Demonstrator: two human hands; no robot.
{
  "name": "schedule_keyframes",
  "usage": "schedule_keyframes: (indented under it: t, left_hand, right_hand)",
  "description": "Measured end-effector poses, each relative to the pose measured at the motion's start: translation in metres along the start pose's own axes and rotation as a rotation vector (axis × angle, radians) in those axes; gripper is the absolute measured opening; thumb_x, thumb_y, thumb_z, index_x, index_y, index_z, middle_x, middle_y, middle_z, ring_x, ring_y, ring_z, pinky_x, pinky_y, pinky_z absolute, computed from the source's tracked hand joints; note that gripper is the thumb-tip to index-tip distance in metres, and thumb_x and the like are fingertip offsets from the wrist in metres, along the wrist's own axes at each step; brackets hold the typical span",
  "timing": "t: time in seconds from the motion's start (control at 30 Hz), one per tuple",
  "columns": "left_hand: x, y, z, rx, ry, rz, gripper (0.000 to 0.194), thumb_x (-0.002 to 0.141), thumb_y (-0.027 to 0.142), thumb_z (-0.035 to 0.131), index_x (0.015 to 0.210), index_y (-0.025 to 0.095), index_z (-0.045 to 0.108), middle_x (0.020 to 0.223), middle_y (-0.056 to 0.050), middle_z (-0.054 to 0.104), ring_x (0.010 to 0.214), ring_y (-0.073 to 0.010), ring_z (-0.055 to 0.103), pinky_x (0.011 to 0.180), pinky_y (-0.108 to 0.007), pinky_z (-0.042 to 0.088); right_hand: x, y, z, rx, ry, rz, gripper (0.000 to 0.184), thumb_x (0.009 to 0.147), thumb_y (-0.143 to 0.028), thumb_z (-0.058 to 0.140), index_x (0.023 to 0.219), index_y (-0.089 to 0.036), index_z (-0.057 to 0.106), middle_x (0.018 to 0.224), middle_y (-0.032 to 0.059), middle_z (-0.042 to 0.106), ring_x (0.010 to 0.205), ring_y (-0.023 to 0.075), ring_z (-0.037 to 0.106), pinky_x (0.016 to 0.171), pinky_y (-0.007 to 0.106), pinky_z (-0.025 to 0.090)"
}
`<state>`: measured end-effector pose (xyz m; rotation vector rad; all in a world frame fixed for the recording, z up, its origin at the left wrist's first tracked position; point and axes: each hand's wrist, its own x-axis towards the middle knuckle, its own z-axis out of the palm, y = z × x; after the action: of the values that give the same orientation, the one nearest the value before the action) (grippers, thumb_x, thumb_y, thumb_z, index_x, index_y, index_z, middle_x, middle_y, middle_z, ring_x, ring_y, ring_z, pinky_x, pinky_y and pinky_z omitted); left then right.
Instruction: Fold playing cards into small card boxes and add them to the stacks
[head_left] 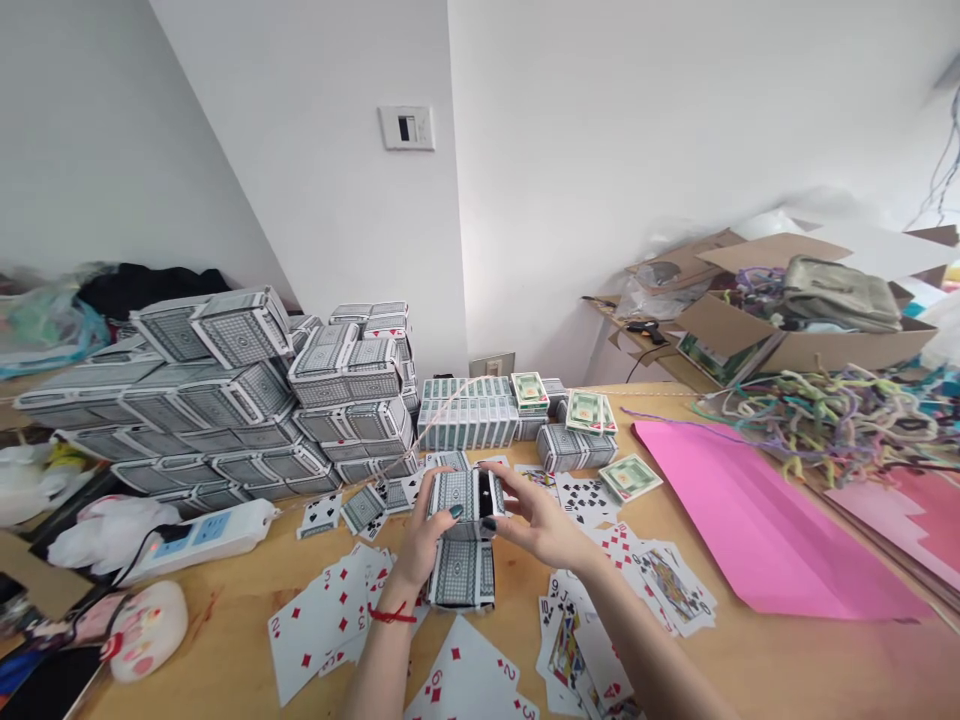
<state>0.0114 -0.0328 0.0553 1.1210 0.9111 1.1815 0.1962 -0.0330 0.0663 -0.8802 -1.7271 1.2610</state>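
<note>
Both hands are raised over the middle of the table, at a block of grey-patterned playing cards (456,495). My left hand (426,535) wraps its left side, thumb across the front. My right hand (541,522) grips a narrower part at the right end between thumb and fingers, with a dark gap showing beside it. Whether the two parts are joined I cannot tell. Just below them another grey-patterned card block (461,575) lies on the table. Large loose cards (322,610) with red diamonds spread to the left, and more face-up cards (570,640) lie by my right forearm.
Tall stacks of card blocks (247,400) fill the back left. A row of card boxes (469,412) stands against the wall. A power strip (214,530) lies left, pink paper (750,530) right. Tangled cords (840,415) and an open carton (825,345) occupy the far right.
</note>
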Motion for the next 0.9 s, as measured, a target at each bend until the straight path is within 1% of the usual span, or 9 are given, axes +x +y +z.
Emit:
schedule_keyframes:
  t: [0.13, 0.23, 0.37, 0.5, 0.57, 0.67, 0.8, 0.9]
  left_hand:
    - [0.000, -0.002, 0.000, -0.029, 0.009, 0.005, 0.034, 0.071, 0.023, 0.049, 0.105, 0.022, 0.049, 0.093, -0.003, 0.060, 0.080, -0.0205, 0.056, 0.071, -0.031, 0.043]
    - [0.000, -0.004, 0.001, -0.060, 0.019, 0.029, 0.033, 0.072, 0.023, 0.049, 0.105, 0.022, 0.049, 0.089, -0.001, 0.059, 0.078, -0.0195, 0.056, 0.071, -0.030, 0.043]
    - [0.001, -0.006, 0.000, -0.069, 0.018, 0.044, 0.029, 0.074, 0.021, 0.049, 0.103, 0.022, 0.050, 0.086, 0.000, 0.059, 0.077, -0.0176, 0.055, 0.071, -0.027, 0.042]
    - [0.002, -0.007, -0.003, -0.076, -0.022, -0.001, 0.032, 0.074, 0.021, 0.048, 0.105, 0.020, 0.049, 0.086, -0.002, 0.059, 0.073, -0.0173, 0.056, 0.067, -0.028, 0.043]
    - [0.002, -0.007, -0.004, -0.082, -0.034, 0.005, 0.032, 0.073, 0.021, 0.048, 0.105, 0.019, 0.049, 0.089, -0.003, 0.060, 0.076, -0.0185, 0.056, 0.069, -0.029, 0.043]
    - [0.002, -0.009, -0.004, -0.070, -0.021, 0.031, 0.031, 0.073, 0.019, 0.048, 0.104, 0.019, 0.049, 0.092, -0.003, 0.060, 0.080, -0.0189, 0.055, 0.072, -0.029, 0.042]
    - [0.002, -0.009, -0.003, -0.087, -0.013, 0.007, 0.032, 0.074, 0.020, 0.047, 0.107, 0.019, 0.048, 0.093, -0.003, 0.060, 0.080, -0.0193, 0.056, 0.070, -0.029, 0.042]
    - [0.002, -0.008, -0.003, -0.104, -0.029, -0.012, 0.033, 0.075, 0.019, 0.047, 0.108, 0.019, 0.047, 0.094, -0.004, 0.059, 0.082, -0.0201, 0.056, 0.070, -0.029, 0.042]
  right_hand:
    - [0.001, 0.000, 0.006, 0.050, 0.039, 0.008, 0.049, 0.077, -0.027, 0.057, 0.123, -0.027, 0.039, 0.125, 0.0060, 0.044, 0.113, 0.0204, 0.044, 0.092, 0.038, 0.039]
    - [0.001, -0.002, 0.016, 0.178, 0.076, 0.009, 0.048, 0.077, -0.029, 0.055, 0.121, -0.028, 0.036, 0.121, 0.0052, 0.045, 0.106, 0.0196, 0.049, 0.089, 0.035, 0.041]
    - [0.001, 0.000, 0.032, 0.294, 0.192, 0.013, 0.052, 0.075, -0.032, 0.051, 0.123, -0.026, 0.032, 0.114, 0.0050, 0.047, 0.100, 0.0203, 0.050, 0.084, 0.032, 0.042]
    - [0.001, 0.006, 0.042, 0.363, 0.264, 0.025, 0.052, 0.073, -0.032, 0.052, 0.121, -0.025, 0.035, 0.110, 0.0047, 0.047, 0.099, 0.0214, 0.047, 0.085, 0.031, 0.039]
    - [0.001, 0.008, 0.043, 0.410, 0.272, 0.025, 0.050, 0.073, -0.031, 0.053, 0.120, -0.025, 0.037, 0.109, 0.0040, 0.048, 0.098, 0.0215, 0.046, 0.086, 0.031, 0.038]
    - [0.001, 0.008, 0.044, 0.469, 0.254, 0.014, 0.052, 0.072, -0.030, 0.055, 0.120, -0.026, 0.038, 0.110, 0.0033, 0.048, 0.100, 0.0221, 0.045, 0.088, 0.031, 0.036]
    - [0.001, 0.005, 0.044, 0.494, 0.208, 0.033, 0.055, 0.072, -0.032, 0.057, 0.123, -0.027, 0.036, 0.118, 0.0031, 0.045, 0.107, 0.0225, 0.043, 0.090, 0.032, 0.034]
    - [0.000, 0.004, 0.043, 0.488, 0.178, 0.042, 0.060, 0.072, -0.036, 0.058, 0.125, -0.028, 0.031, 0.120, 0.0034, 0.045, 0.107, 0.0226, 0.044, 0.089, 0.032, 0.036]
